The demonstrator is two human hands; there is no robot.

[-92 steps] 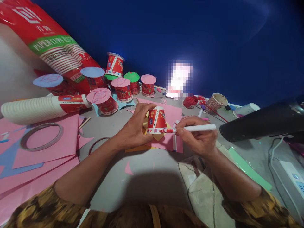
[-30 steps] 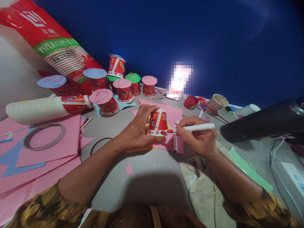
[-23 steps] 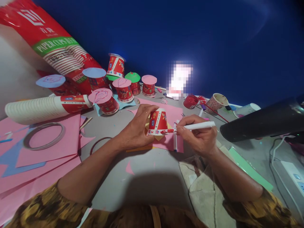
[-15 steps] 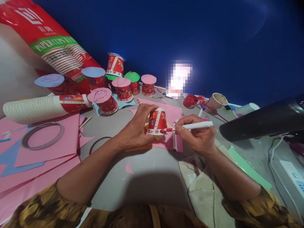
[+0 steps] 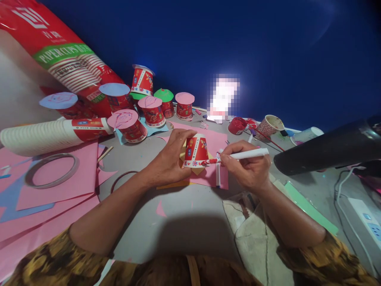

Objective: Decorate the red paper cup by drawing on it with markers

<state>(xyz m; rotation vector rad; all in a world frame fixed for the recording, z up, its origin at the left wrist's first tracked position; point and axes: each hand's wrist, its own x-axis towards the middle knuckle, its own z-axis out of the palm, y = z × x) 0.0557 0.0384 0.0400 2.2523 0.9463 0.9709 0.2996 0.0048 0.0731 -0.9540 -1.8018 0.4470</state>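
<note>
My left hand [image 5: 172,159] is wrapped round an upside-down red and white paper cup [image 5: 197,151], thumb near its rim and fingers over its base. In my right hand [image 5: 248,165] is a white marker [image 5: 251,154] with a red tip end, pinched between thumb and fingers. That tip meets the cup's patterned lower band at its right side; whether it touches is hard to tell. Beneath the cup lie pink paper [image 5: 222,143] and a small yellow piece of paper [image 5: 198,171].
Several decorated cups [image 5: 127,126] with paper discs stand behind at left, by a stack of cups [image 5: 38,135] and a cup bag [image 5: 68,59]. A tape ring [image 5: 52,171] lies on pink sheets. At right are a black cylinder [image 5: 321,147], a cloth [image 5: 253,234] and a power strip [image 5: 364,222].
The whole view has shifted slightly, so most things sit a little further left. Both hands keep their hold on the cup and the marker, with the tip still at the lower band.
</note>
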